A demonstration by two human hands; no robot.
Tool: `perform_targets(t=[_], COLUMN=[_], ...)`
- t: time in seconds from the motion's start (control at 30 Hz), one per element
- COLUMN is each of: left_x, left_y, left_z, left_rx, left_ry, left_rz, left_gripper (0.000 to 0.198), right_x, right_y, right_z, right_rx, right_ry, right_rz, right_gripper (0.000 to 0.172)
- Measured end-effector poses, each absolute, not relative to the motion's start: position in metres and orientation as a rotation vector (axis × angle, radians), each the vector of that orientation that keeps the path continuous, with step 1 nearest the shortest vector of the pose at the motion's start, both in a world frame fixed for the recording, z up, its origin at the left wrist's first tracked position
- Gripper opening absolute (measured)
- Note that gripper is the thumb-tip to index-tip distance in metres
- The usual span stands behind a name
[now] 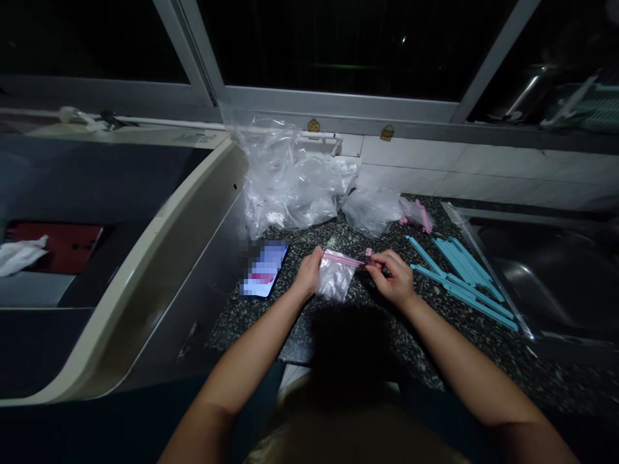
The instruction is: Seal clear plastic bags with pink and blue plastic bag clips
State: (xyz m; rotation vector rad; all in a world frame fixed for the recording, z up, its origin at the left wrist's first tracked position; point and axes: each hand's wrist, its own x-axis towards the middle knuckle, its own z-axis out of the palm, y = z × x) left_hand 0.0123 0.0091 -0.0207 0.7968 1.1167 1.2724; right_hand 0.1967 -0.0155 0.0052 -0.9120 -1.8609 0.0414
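Observation:
My left hand [308, 274] grips a small clear plastic bag [337, 283] together with one end of the pink bag clips [342, 259] lying along its top edge. At the other end, the fingers of my right hand [394, 277] are pinched around the pink clip's squarish tip. Whether the pink strips are one clip or more I cannot tell. To the right of my right hand lie several light-blue bag clips [467, 264] on the speckled counter. More pink clips [416, 215] rest behind it, partly under clear plastic.
Crumpled clear plastic bags [294, 187] are heaped against the tiled wall. A phone [264, 269] lies left of my hands, beside a large beige-edged appliance [193, 193]. A metal sink [556, 270] is at the right, and windows [338, 45] stretch across the back.

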Motion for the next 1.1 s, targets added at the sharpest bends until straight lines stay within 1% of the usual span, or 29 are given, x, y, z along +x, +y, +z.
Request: perform_targets(t=[0.13, 0.37, 0.57, 0.77, 0.87, 1.1], left_x=[0.011, 0.011, 0.012, 0.012, 0.01, 0.01], left_y=[0.011, 0.008, 0.009, 0.011, 0.011, 0.013], left_z=[-0.025, -0.013, -0.013, -0.011, -0.01, -0.009], left_rx=[0.792, 0.769, 0.691, 0.606, 0.576, 0.489], left_ry=[1.108, 1.168, 1.132, 1.111, 1.107, 1.071], left_rz=[1.288, 1.292, 1.304, 1.344, 1.359, 1.384], left_gripper=[0.045, 0.04, 0.038, 0.036, 0.036, 0.032], right_x=[0.198, 0.201, 0.203, 0.207, 0.208, 0.208], right_y=[-0.015, -0.015, -0.016, -0.015, -0.014, -0.013], right_z=[0.005, 0.007, 0.009, 0.006, 0.003, -0.002], right_rx=[-0.921, -0.921, -0.934, -0.979, -0.97, -1.031], right_ry=[-1.856, -1.85, -1.842, -1.783, -1.743, -1.623], right_rz=[0.032, 0.012, -0.014, -0.034, 0.009, 0.227], right_gripper=[0.006, 0.003, 0.001, 0.003, 0.005, 0.012])
